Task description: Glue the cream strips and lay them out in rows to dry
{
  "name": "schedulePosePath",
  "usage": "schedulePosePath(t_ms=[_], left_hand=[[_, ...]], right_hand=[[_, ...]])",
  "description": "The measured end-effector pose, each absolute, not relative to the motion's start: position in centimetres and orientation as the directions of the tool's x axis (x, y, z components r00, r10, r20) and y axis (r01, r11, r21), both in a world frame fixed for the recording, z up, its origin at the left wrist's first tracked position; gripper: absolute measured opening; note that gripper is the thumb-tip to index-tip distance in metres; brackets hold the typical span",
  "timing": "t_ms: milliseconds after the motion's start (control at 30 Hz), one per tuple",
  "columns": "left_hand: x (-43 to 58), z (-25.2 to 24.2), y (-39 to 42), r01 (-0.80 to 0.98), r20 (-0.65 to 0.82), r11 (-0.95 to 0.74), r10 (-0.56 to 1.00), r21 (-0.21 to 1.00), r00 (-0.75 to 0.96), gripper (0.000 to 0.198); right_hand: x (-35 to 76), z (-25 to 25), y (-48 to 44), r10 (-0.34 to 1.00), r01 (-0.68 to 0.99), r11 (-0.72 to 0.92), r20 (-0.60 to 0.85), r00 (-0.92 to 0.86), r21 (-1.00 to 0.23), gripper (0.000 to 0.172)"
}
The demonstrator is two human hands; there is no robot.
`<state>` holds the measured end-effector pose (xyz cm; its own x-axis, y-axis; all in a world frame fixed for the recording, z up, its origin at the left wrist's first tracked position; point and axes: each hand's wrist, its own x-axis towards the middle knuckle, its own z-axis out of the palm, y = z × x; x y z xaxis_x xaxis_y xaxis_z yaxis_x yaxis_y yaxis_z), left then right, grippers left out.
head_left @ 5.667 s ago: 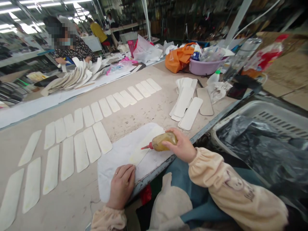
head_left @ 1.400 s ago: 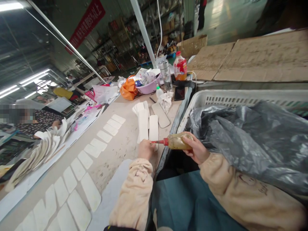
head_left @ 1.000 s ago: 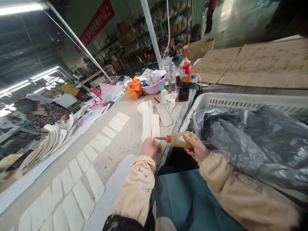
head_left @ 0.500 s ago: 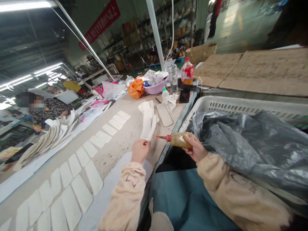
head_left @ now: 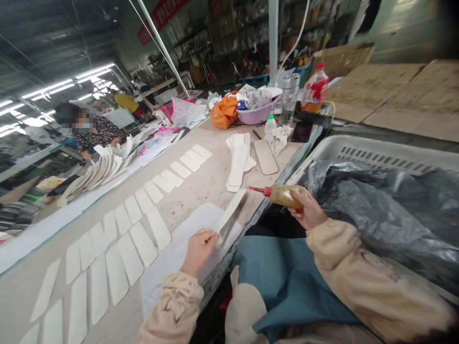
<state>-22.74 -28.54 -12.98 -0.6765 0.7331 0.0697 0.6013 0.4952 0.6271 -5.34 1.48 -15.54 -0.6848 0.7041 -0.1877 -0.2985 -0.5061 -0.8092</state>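
Note:
My left hand (head_left: 198, 249) pinches one end of a long white insole strip (head_left: 231, 214) and holds it tilted above a white mat (head_left: 179, 241) at the table's near edge. My right hand (head_left: 309, 210) grips an amber glue bottle (head_left: 287, 195) whose red nozzle points left, just beyond the strip's far end. A stack of white strips (head_left: 237, 160) lies farther out on the table, and two rows of laid-out strips (head_left: 136, 224) run to the left.
At my right stands a white basket (head_left: 362, 153) lined with a black plastic bag (head_left: 387, 210). Behind the stack are a purple basin (head_left: 256, 114), an orange bag (head_left: 224, 111), a clear cup (head_left: 289, 98) and a red-labelled bottle (head_left: 315, 88). A person (head_left: 93, 134) sits across the table behind a fan of insoles (head_left: 100, 169).
My left hand took a strip from the stack and carried it back toward me, over the white mat. The glue bottle stayed in my right hand; the camera swung left.

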Motion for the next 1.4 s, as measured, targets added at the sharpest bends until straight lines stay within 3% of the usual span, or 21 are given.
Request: schedulePosePath(t_ms=[233,367,500,667,767,933,1067,1200,1400], left_hand=[[-22.0,-14.4,-22.2,0.678,0.241,0.449,0.701,0.582,-0.671,0.023],[-21.7,-12.7,-19.4,0.791,0.358,0.402,0.731,0.462,-0.581,0.021],[-22.1,-9.7,-22.7,0.839,0.456,0.442,0.704,0.318,-0.544,0.02],[-21.2,-9.5,-32.4,0.817,0.37,0.567,0.741,0.103,-0.561,0.017],[-19.4,-11.5,-37.0,0.78,0.281,0.625,0.741,0.043,-0.61,0.017],[-16.6,-14.4,-39.9,0.738,0.293,0.66,0.685,0.138,-0.667,0.027],[-15.6,-15.0,-40.8,0.689,0.367,0.689,0.595,0.225,-0.715,0.022],[-14.7,-15.3,-41.5,0.668,0.329,0.696,0.586,0.265,-0.741,0.023],[-14.3,-15.8,-41.5,0.665,0.283,0.697,0.603,0.267,-0.746,0.025]], right_hand=[[-5.4,-14.9,1.2,0.727,-0.319,-0.483,-0.17,-0.665,-0.816,0.046],[-5.0,-14.7,1.3,0.708,-0.303,-0.478,-0.157,-0.688,-0.825,0.042],[-4.6,-14.6,1.4,0.692,-0.284,-0.471,-0.15,-0.706,-0.835,0.041],[-4.5,-14.2,1.2,0.662,-0.242,-0.502,-0.188,-0.726,-0.83,0.042],[-5.0,-13.8,0.2,0.625,-0.202,-0.504,-0.193,-0.756,-0.839,0.039],[-6.7,-12.0,-3.5,0.558,-0.112,-0.416,-0.155,-0.815,-0.903,0.037],[-8.4,-10.3,-7.4,0.459,-0.035,-0.271,-0.097,-0.883,-0.962,0.044],[-10.2,-9.9,-10.5,0.321,0.034,-0.01,-0.035,-0.946,-0.999,0.047],[-12.5,-10.5,-13.9,0.157,-0.07,0.336,0.129,-0.979,-0.939,0.041]])
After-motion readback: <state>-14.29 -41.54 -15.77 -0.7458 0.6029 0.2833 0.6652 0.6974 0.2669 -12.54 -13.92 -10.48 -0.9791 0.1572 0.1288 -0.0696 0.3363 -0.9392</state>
